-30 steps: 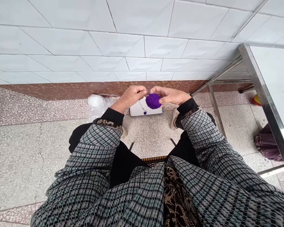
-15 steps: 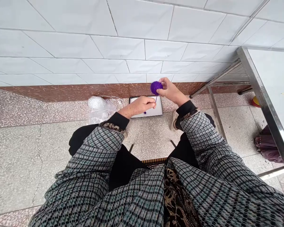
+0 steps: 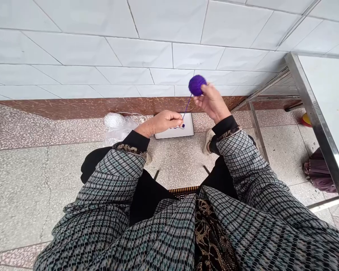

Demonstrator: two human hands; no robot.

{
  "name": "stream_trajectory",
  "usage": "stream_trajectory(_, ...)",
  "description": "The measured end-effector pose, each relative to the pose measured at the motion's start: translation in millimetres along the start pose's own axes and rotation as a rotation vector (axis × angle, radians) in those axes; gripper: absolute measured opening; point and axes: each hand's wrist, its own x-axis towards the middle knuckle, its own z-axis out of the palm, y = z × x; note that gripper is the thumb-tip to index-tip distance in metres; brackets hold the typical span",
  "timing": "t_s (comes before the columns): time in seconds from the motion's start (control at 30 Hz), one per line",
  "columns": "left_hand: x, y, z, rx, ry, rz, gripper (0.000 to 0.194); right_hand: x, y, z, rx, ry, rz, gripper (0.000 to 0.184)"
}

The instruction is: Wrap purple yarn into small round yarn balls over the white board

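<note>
Head view is showing a round, fuzzy ball of purple yarn [image 3: 197, 85] sitting in the grip of the right hand [image 3: 211, 102], its wound strands bulging. One thin strand [image 3: 187, 107] is running taut, slanting down to the left hand [image 3: 172, 122], whose thumb and fingers are pinching it. Beneath, a flat white rectangular tray [image 3: 188, 130] with a dark rim is lying on the speckled stone floor [image 3: 183, 165], partly hidden by the left hand. White yarn [image 3: 113, 121] in crinkled clear plastic is resting beside it; a metal-framed bench [image 3: 327, 86] is standing at the right.
</note>
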Motion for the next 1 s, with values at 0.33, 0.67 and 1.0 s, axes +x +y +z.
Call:
stream_trajectory(0.33, -3.7, -1.2, -6.8, -0.054, 0.105, 0.008, 0.024, -18.7, -6.2, 11.2, -0.548, -0.659, 0.279, 0.040)
stream_trajectory(0.67, 1.1, -5.6, 0.7, -0.069, 0.026, 0.016, 0.022, -4.6, -8.9, 0.8, -0.097, -0.034, -0.014, 0.040)
stream_trajectory(1.0, -2.6, -6.9, -11.8, -0.107, 0.185, -0.006, 0.026, -22.8, -10.4, 9.1, -0.210, -0.829, 0.161, 0.045)
